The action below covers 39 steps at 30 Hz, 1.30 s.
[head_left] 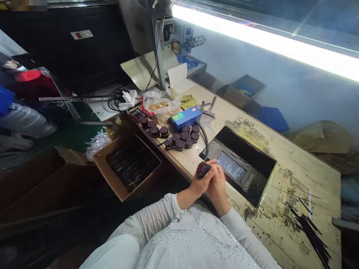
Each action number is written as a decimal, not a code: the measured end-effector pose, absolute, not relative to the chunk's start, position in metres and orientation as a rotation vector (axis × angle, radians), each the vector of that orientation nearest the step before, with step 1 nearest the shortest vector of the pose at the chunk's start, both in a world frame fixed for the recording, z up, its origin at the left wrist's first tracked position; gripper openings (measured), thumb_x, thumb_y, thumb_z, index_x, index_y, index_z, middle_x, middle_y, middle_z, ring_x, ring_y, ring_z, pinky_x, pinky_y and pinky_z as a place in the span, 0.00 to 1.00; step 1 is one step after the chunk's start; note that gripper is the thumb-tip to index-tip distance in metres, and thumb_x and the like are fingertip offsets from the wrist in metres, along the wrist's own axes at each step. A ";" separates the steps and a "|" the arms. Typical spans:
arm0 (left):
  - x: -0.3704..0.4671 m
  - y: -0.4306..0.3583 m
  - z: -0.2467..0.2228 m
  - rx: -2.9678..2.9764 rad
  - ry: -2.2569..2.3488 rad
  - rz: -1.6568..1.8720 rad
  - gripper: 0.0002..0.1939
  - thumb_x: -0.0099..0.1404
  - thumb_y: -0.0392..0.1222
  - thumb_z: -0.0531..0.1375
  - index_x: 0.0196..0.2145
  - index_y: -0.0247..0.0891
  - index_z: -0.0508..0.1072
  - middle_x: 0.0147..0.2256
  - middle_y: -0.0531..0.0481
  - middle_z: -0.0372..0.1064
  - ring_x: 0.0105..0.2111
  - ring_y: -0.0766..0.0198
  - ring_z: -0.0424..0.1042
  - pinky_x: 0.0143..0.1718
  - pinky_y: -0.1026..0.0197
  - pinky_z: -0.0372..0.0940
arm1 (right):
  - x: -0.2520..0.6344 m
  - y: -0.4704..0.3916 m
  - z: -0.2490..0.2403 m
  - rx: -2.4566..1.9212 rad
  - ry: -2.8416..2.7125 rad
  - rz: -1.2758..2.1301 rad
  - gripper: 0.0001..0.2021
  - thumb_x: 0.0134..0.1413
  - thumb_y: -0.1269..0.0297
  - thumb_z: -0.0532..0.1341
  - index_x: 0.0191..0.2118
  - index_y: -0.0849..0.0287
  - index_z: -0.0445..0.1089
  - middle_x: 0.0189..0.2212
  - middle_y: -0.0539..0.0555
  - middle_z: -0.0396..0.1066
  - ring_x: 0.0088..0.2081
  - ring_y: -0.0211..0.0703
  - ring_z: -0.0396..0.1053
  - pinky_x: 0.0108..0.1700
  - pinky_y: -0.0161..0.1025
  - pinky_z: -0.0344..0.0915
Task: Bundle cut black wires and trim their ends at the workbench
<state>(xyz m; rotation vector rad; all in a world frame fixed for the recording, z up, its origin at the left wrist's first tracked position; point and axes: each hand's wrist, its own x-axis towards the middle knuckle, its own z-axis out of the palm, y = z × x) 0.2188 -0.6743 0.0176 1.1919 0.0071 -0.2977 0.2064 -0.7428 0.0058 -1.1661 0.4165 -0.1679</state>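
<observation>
A bundle of black wires with coppery cut ends is held between my two hands, its ends facing left and away from me. My left hand is closed round the near side of the bundle. Against it, my right hand wraps the other side, with fingers over the top; part of the bundle is hidden in the hands. Just beyond, several similar wire bundles stand on end on the wooden table. To the right, a solder pot with a silvery surface sits in a cutout of the tabletop.
A blue box with a black ribbed hose stands behind the bundles. On my left is a cardboard carton holding dark bundles. Loose black wires lie at the right. A bright tube light hangs overhead.
</observation>
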 end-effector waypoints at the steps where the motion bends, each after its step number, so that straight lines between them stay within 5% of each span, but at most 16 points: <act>1: 0.218 -0.673 0.017 1.188 -0.002 -0.306 0.27 0.61 0.60 0.58 0.51 0.39 0.71 0.54 0.44 0.68 0.56 0.53 0.64 0.63 0.51 0.53 | 0.206 -0.742 0.005 -1.159 0.419 -0.182 0.16 0.48 0.49 0.64 0.31 0.56 0.64 0.26 0.45 0.65 0.27 0.36 0.62 0.31 0.35 0.61; 7: 0.219 -0.677 0.010 1.101 -0.005 -0.404 0.29 0.59 0.60 0.61 0.51 0.39 0.71 0.55 0.42 0.67 0.57 0.52 0.64 0.63 0.50 0.52 | 0.204 -0.741 -0.002 -1.130 0.433 -0.280 0.15 0.48 0.51 0.65 0.29 0.56 0.63 0.26 0.45 0.65 0.27 0.35 0.61 0.32 0.35 0.62; 13: 0.226 -0.667 -0.016 1.135 -0.135 -0.516 0.47 0.47 0.57 0.70 0.60 0.39 0.59 0.55 0.38 0.65 0.56 0.47 0.64 0.58 0.47 0.58 | 0.210 -0.775 -0.012 -1.426 0.454 -0.395 0.15 0.52 0.50 0.62 0.32 0.57 0.64 0.25 0.46 0.65 0.25 0.35 0.62 0.30 0.35 0.61; 17: 0.236 -0.641 -0.037 1.603 -0.301 -0.217 0.39 0.51 0.54 0.68 0.57 0.40 0.62 0.54 0.38 0.64 0.54 0.49 0.64 0.55 0.46 0.60 | 0.214 -0.809 -0.018 -1.651 0.427 -0.435 0.13 0.52 0.52 0.62 0.34 0.57 0.65 0.19 0.42 0.58 0.18 0.33 0.54 0.22 0.33 0.54; 24: 0.256 -0.614 -0.063 2.066 -0.634 0.305 0.23 0.60 0.49 0.62 0.50 0.39 0.67 0.44 0.42 0.69 0.46 0.53 0.67 0.50 0.47 0.64 | 0.229 -0.849 -0.034 -2.083 0.290 -0.498 0.14 0.55 0.51 0.59 0.35 0.57 0.68 0.24 0.47 0.65 0.24 0.38 0.62 0.29 0.37 0.60; 39: 0.261 -0.616 -0.089 2.317 -0.677 0.471 0.13 0.61 0.43 0.58 0.43 0.39 0.72 0.39 0.43 0.71 0.44 0.53 0.68 0.47 0.50 0.65 | 0.307 -0.927 -0.118 -2.867 0.240 0.052 0.11 0.61 0.57 0.52 0.37 0.58 0.67 0.37 0.57 0.70 0.38 0.45 0.67 0.38 0.38 0.58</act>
